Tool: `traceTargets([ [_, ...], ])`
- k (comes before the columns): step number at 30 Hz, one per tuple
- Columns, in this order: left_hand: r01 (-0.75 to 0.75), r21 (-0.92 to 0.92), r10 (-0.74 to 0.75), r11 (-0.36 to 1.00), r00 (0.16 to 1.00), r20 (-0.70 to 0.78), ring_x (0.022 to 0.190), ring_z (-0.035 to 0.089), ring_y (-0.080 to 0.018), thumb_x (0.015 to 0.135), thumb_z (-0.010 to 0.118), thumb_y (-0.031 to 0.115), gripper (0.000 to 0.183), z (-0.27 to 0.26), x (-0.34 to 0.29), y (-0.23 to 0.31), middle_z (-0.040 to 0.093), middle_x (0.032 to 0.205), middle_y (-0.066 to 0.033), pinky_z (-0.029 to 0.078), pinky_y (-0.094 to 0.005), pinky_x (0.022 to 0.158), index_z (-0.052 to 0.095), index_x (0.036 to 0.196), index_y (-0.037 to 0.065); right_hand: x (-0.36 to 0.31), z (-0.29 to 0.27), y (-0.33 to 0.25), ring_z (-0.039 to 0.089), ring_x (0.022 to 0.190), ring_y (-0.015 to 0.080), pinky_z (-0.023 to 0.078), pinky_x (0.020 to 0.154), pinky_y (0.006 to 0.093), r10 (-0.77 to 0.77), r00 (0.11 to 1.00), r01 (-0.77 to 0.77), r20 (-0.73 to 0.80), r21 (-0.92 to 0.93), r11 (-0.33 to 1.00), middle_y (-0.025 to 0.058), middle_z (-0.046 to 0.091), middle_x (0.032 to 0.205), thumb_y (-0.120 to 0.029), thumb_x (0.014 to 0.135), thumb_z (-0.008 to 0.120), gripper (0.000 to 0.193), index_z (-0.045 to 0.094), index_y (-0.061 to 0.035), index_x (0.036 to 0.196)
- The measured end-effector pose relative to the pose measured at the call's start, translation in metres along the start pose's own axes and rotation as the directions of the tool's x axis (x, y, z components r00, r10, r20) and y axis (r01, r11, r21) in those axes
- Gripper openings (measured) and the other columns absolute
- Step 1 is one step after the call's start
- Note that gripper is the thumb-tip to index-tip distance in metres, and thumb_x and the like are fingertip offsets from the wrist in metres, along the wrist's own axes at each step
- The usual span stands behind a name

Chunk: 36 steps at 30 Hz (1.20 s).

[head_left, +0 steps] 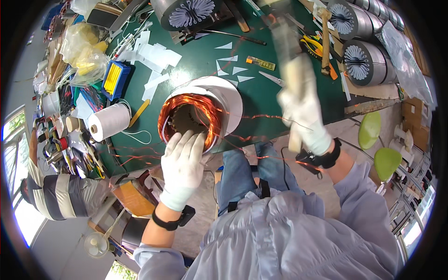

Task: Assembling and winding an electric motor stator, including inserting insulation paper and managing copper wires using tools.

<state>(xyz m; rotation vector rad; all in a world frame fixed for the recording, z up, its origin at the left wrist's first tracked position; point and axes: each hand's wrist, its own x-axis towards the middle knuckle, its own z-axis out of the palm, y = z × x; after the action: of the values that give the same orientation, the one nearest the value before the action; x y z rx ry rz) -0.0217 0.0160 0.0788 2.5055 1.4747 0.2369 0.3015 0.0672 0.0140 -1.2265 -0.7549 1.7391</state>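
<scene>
A motor stator with copper windings (pixel 215 114) lies on its side on the green table, its round bore facing me. White insulating material (pixel 235 105) wraps its far side, and loose reddish wire leads trail left and right. My left hand (pixel 183 161), in a white glove, rests on the near rim of the windings, fingers stretched out over the lower edge of the bore. Right of the stator, my gloved right hand (pixel 301 109) is closed around a pale wooden-handled tool (pixel 298 77), raised over the table. Motion smears its far end, so its head cannot be made out.
White thread spool (pixel 109 122) and blue box of yellow strips (pixel 115 79) stand left. Paper scraps (pixel 156 58), scissors (pixel 271 78) and a yellow cutter (pixel 260 63) lie beyond. A hammer (pixel 325 42), pliers (pixel 313 46) and metal stator cores (pixel 368 63) are right. Another person (pixel 60 196) is far left.
</scene>
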Motion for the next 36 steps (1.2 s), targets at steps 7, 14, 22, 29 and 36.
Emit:
traceTargets([
  [7, 0.131, -0.052, -0.134, 0.990, 0.990, -0.052, 0.108, 0.069, -0.0369, 0.085, 0.076, 0.017, 0.041, 0.016, 0.006, 0.016, 0.072, 0.113, -0.0192, 0.050, -0.0491, 0.104, 0.065, 0.118, -0.005, 0.019, 0.016, -0.020, 0.065, 0.125, 0.0209, 0.055, 0.101, 0.0337, 0.050, 0.983, -0.024, 0.175, -0.143, 0.989, 0.0115, 0.054, 0.152, -0.010, 0.096, 0.068, 0.084, 0.025, -0.0147, 0.167],
  [14, 0.141, -0.104, -0.146, 0.985, 0.988, -0.045, 0.113, 0.066, -0.0366, 0.078, 0.082, 0.017, 0.054, 0.016, 0.005, 0.017, 0.070, 0.119, -0.0195, 0.046, -0.0495, 0.108, 0.064, 0.125, -0.003, 0.044, 0.017, -0.038, 0.059, 0.135, 0.0369, 0.047, 0.113, 0.0372, 0.176, 0.793, 0.376, 0.584, -0.695, 0.612, 0.0196, 0.053, 0.155, -0.008, 0.091, 0.065, 0.081, 0.030, -0.0108, 0.164],
  [22, 0.056, -0.025, -0.057, 0.998, 0.998, -0.033, 0.104, 0.071, -0.0328, 0.075, 0.074, 0.008, 0.047, 0.003, -0.009, 0.004, 0.073, 0.111, -0.0152, 0.053, -0.0479, 0.098, 0.068, 0.121, -0.001, 0.128, 0.073, -0.079, 0.070, 0.088, 0.0446, 0.057, 0.082, 0.0486, 0.113, 0.428, 0.787, 0.897, -0.431, 0.443, 0.0276, 0.069, 0.110, -0.006, 0.084, 0.061, 0.088, 0.033, -0.0285, 0.164],
  [29, 0.171, -0.007, -0.171, 0.985, 0.980, -0.103, 0.104, 0.069, -0.0316, 0.076, 0.077, 0.013, 0.048, 0.017, -0.006, 0.026, 0.073, 0.112, -0.0150, 0.052, -0.0469, 0.098, 0.068, 0.122, -0.001, 0.088, 0.037, -0.022, 0.073, 0.108, 0.0296, 0.059, 0.095, 0.0374, -0.384, 0.553, 0.833, 0.739, -0.482, 0.272, 0.0198, 0.071, 0.125, -0.011, 0.092, 0.067, 0.058, 0.055, -0.0073, 0.148],
  [36, 0.325, -0.006, -0.320, 0.946, 0.927, -0.198, 0.100, 0.067, -0.0319, 0.077, 0.081, 0.018, 0.052, 0.037, -0.003, 0.048, 0.072, 0.106, -0.0142, 0.050, -0.0470, 0.099, 0.067, 0.124, -0.001, 0.048, 0.023, -0.032, 0.072, 0.092, 0.0177, 0.059, 0.080, 0.0338, -0.062, 0.997, 0.041, -0.034, -0.443, 0.896, 0.0097, 0.076, 0.112, -0.005, 0.095, 0.068, 0.073, 0.037, -0.0082, 0.161],
])
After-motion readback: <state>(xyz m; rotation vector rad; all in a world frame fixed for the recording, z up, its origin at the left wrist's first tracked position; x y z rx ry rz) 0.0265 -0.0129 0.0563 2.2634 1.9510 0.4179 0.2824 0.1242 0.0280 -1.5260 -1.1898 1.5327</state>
